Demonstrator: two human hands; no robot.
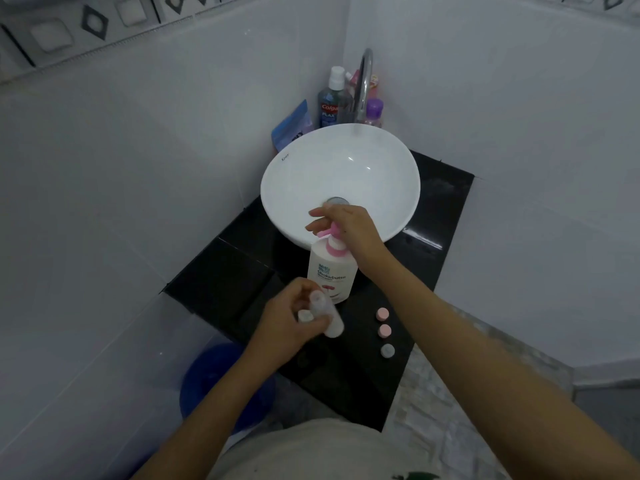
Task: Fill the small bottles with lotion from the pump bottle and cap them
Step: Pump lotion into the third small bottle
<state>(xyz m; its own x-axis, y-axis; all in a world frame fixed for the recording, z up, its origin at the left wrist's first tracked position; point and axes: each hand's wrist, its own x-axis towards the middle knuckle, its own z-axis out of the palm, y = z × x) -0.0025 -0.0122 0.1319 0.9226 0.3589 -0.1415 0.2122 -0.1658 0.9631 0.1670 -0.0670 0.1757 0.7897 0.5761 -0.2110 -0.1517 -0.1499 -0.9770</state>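
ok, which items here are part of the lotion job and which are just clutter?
Job: pump bottle, small bottles in left hand, three loose caps, right hand on pump.
Clutter: mouthwash bottle, purple bottle, blue pouch, blue bucket.

The black counter bears the white basin, pump bottle and three caps.

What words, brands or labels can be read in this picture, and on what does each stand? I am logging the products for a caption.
"Shokubutsu": on the white pump bottle; the smaller print under it is too blurred to read.
"Colga" over "PLAX": on the mouthwash bottle; the brand word is cut off at the bottle's edge.
Small dark mark on the sink rim: too small to read.
Blue pouch and purple-capped bottle: print unreadable.
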